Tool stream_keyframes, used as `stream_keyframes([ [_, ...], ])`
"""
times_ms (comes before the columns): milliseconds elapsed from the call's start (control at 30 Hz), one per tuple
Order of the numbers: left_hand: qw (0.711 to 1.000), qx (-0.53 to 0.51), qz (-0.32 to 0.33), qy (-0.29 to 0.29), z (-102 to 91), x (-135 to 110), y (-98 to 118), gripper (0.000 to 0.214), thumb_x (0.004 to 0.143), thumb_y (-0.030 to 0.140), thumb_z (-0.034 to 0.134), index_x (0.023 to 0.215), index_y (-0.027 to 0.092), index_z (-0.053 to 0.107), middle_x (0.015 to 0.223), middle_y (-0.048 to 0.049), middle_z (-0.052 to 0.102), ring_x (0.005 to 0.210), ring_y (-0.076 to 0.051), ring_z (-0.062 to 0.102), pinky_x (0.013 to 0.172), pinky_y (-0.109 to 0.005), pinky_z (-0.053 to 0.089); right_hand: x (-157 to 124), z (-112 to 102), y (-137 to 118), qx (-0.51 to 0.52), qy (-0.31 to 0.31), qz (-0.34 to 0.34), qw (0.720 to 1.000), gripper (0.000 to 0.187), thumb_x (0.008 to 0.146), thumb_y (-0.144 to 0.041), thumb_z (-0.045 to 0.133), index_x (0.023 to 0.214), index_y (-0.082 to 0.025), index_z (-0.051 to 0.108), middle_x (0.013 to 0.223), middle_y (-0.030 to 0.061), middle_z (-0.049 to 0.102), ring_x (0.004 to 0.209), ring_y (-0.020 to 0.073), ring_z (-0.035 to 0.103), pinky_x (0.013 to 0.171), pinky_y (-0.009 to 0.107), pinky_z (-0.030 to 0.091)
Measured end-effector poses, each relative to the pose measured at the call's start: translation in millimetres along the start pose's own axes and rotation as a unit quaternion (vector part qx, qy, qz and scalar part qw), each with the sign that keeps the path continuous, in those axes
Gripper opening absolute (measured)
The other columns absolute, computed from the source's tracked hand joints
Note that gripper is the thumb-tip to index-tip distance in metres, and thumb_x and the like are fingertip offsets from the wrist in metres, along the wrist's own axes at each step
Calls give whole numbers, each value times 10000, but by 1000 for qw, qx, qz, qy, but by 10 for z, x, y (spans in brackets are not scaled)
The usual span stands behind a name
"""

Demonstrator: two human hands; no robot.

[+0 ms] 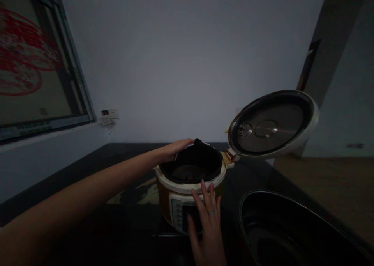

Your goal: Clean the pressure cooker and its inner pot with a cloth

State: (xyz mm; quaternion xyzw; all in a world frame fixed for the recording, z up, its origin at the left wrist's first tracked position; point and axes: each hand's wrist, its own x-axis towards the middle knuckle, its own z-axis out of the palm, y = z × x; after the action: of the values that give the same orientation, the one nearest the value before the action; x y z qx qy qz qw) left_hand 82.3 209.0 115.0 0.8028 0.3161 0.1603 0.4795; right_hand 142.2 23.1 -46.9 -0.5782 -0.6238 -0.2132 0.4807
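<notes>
An electric pressure cooker [163, 197] with a white rim and a front control panel stands on the dark counter. Its round lid [270, 129] is swung up to the right on a hinge, showing the metal inner side. My left hand [177, 149] reaches to the left back of the rim. Its fingers are bent over the edge, and a bit of something white shows beside and below them; what it is I cannot make out. Against the front of the cooker lies my right hand [206, 223], fingers spread over the panel and rim. The cooker's dark inside [189, 170] shows no contents.
A dark oval pot [244, 219] sits at the lower right, close to the cooker. Behind the black counter [131, 219] rises a pale wall [175, 63] with a socket [112, 114]. A window [43, 63] with red decorations is at the left.
</notes>
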Motion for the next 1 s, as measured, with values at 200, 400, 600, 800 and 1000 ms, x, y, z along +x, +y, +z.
stream_keyframes([
  [200,982,-188,-19,-28,99,-148,218,264,842,352,651,978,127,670,940,-120,734,801,-187,667,766,-310,521,-45,-262,42,-32,-11,-77,996,696,905,-128,473,1554,-221,238,1538,113,398,1432,310,345,1061,608,417],
  [400,975,-223,11,1,222,-39,374,233,810,212,650,1030,135,640,952,-104,726,793,-180,668,799,-333,522,-64,-952,363,-38,-30,-170,984,706,896,-233,511,1552,-268,252,1379,49,600,1242,238,598,1020,437,516],
  [600,976,-203,79,7,341,267,641,255,802,202,647,1042,120,624,940,-105,722,769,-183,681,778,-363,533,166,-2034,563,-34,-9,14,999,475,892,-337,577,1367,-333,554,1282,39,670,1126,250,673,908,370,600],
  [800,967,-71,169,178,435,836,1026,280,774,272,682,1000,152,569,931,-71,681,830,-197,668,728,-322,518,926,-2340,998,52,130,119,983,491,884,-431,603,1351,-299,527,1356,95,602,1186,255,632,959,416,566],
  [1000,945,46,218,238,934,1413,1183,180,741,206,657,899,149,592,997,-70,655,998,-220,600,878,-334,459,1682,-2066,1736,156,172,199,952,758,806,-580,627,1456,-299,358,1514,136,391,1361,299,442,1005,509,495],
])
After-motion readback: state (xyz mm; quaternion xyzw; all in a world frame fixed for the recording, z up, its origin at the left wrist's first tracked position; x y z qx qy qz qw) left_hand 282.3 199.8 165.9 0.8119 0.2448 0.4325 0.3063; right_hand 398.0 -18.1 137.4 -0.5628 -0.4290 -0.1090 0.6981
